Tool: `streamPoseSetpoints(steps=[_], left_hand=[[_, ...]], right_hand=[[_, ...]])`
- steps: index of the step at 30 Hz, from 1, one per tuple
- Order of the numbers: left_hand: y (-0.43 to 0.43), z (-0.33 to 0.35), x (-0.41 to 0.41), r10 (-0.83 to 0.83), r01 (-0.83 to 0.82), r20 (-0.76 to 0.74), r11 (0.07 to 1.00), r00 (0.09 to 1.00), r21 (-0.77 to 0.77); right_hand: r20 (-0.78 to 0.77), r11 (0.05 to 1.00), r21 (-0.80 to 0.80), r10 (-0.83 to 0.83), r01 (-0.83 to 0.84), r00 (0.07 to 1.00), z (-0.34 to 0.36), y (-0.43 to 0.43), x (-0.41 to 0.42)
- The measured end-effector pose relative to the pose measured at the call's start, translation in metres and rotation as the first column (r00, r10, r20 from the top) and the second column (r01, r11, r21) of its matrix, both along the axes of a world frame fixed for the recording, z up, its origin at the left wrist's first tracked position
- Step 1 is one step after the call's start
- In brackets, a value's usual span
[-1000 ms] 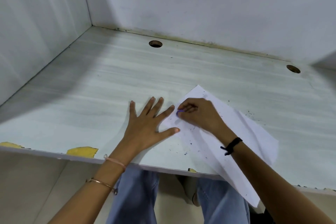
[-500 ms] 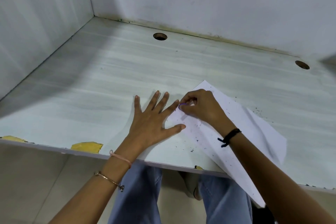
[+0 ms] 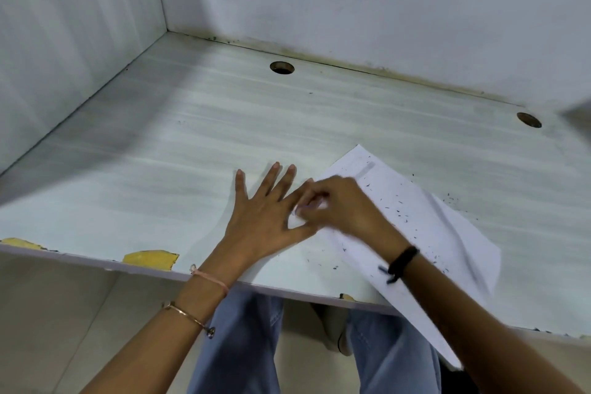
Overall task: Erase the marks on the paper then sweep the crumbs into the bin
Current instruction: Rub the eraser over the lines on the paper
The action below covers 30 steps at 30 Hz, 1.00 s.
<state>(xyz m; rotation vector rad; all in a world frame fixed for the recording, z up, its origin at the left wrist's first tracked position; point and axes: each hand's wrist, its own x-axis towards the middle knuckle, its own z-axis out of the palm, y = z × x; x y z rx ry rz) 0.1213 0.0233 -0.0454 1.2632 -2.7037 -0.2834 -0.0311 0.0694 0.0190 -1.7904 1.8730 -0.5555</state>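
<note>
A white sheet of paper (image 3: pixel 425 227) lies skewed on the pale desk (image 3: pixel 192 144), its near corner hanging over the front edge. Dark eraser crumbs (image 3: pixel 396 205) are scattered over the sheet and on the desk beside it. My left hand (image 3: pixel 265 217) lies flat with fingers spread, pressing the sheet's left edge to the desk. My right hand (image 3: pixel 345 208) is blurred and pinches a small eraser (image 3: pixel 303 206) with a bluish edge against the paper next to my left fingers. No bin is in view.
White walls close the desk at the left and back. Two round cable holes (image 3: pixel 281 67) (image 3: pixel 529 120) sit near the back wall. The front edge has chipped yellow patches (image 3: pixel 150 259). My legs in jeans (image 3: pixel 243 345) are under the desk.
My right hand with the eraser has shifted slightly left and back across the paper, rubbing close against my left fingers. The left hand stays flat. The view has tilted a little.
</note>
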Motion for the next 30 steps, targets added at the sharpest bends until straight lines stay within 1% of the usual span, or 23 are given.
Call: streamPoseSetpoints(steps=[2, 3, 4, 6, 7, 10, 12, 13, 15, 17, 20, 21, 23, 24, 26, 27, 28, 30], left_hand=[[0.0, 0.001, 0.0, 0.007, -0.007, -0.001, 1.0, 1.0, 0.016], [0.001, 0.001, 0.0, 0.007, -0.007, 0.0, 1.0, 1.0, 0.011], [0.001, 0.0, 0.0, 0.006, -0.006, -0.001, 1.0, 1.0, 0.002], [0.001, -0.001, 0.0, 0.015, -0.015, -0.009, 1.0, 1.0, -0.004], [0.001, -0.001, 0.0, 0.014, -0.015, -0.007, 1.0, 1.0, -0.003], [0.001, -0.001, 0.0, 0.01, -0.01, -0.005, 1.0, 1.0, -0.003], [0.001, 0.0, 0.0, 0.006, -0.006, -0.008, 1.0, 1.0, 0.007], [0.001, 0.0, 0.0, 0.005, -0.005, -0.012, 1.0, 1.0, 0.009], [0.003, 0.001, 0.0, 0.003, -0.003, -0.02, 1.0, 1.0, 0.016], [0.003, 0.002, 0.0, 0.01, -0.008, -0.041, 0.999, 0.999, 0.032], [0.002, 0.001, -0.001, 0.003, -0.002, -0.033, 1.0, 0.999, 0.025], [0.001, 0.0, 0.0, -0.001, 0.001, -0.026, 1.0, 1.0, 0.005], [0.0, -0.002, 0.001, -0.001, 0.001, -0.014, 1.0, 1.0, -0.016], [0.0, -0.003, 0.001, 0.0, 0.0, -0.009, 1.0, 1.0, -0.017], [0.001, -0.002, 0.0, 0.0, 0.0, -0.012, 1.0, 1.0, -0.008], [0.001, -0.002, 0.0, -0.002, 0.002, -0.016, 1.0, 1.0, -0.006], [0.001, -0.001, 0.0, -0.005, 0.005, -0.016, 1.0, 1.0, -0.007], [0.0, -0.002, 0.001, -0.01, 0.01, -0.01, 1.0, 1.0, -0.002]], right_hand=[[-0.056, 0.98, -0.061, -0.193, 0.189, 0.98, 0.003, -0.015, -0.025], [-0.072, 0.967, -0.052, -0.252, 0.248, 0.965, 0.003, -0.02, -0.035], [-0.079, 0.965, -0.028, -0.261, 0.259, 0.962, 0.002, -0.021, -0.041], [-0.126, 0.979, -0.01, -0.201, 0.201, 0.971, -0.003, -0.019, -0.04], [-0.127, 0.98, -0.03, -0.198, 0.196, 0.972, -0.004, -0.016, -0.039], [-0.082, 0.964, -0.134, -0.243, 0.231, 0.967, -0.004, -0.018, -0.039], [-0.041, 0.958, -0.16, -0.248, 0.239, 0.968, -0.007, -0.021, -0.035], [-0.027, 0.964, -0.159, -0.219, 0.212, 0.975, -0.009, -0.023, -0.032], [-0.049, 0.982, -0.147, -0.124, 0.116, 0.991, -0.013, -0.024, -0.025], [-0.054, 0.986, -0.151, -0.085, 0.076, 0.995, -0.015, -0.024, -0.02], [0.074, 0.972, -0.154, -0.169, 0.179, 0.983, -0.013, -0.017, -0.023], [0.084, 0.967, -0.154, -0.189, 0.2, 0.978, -0.012, -0.014, -0.024], [0.078, 0.974, -0.146, -0.164, 0.174, 0.983, -0.009, -0.007, -0.02], [0.101, 0.98, -0.135, -0.132, 0.145, 0.986, -0.008, -0.002, -0.015], [0.127, 0.993, -0.102, -0.043, 0.056, 0.991, -0.007, 0.007, -0.003], [0.107, 0.995, -0.1, -0.003, 0.013, 0.994, -0.007, 0.009, 0.0], [0.083, 0.993, -0.115, 0.008, 0.001, 0.997, -0.006, 0.005, -0.003], [0.07, 0.982, -0.168, -0.072, 0.083, 0.995, -0.005, -0.007, -0.017]])
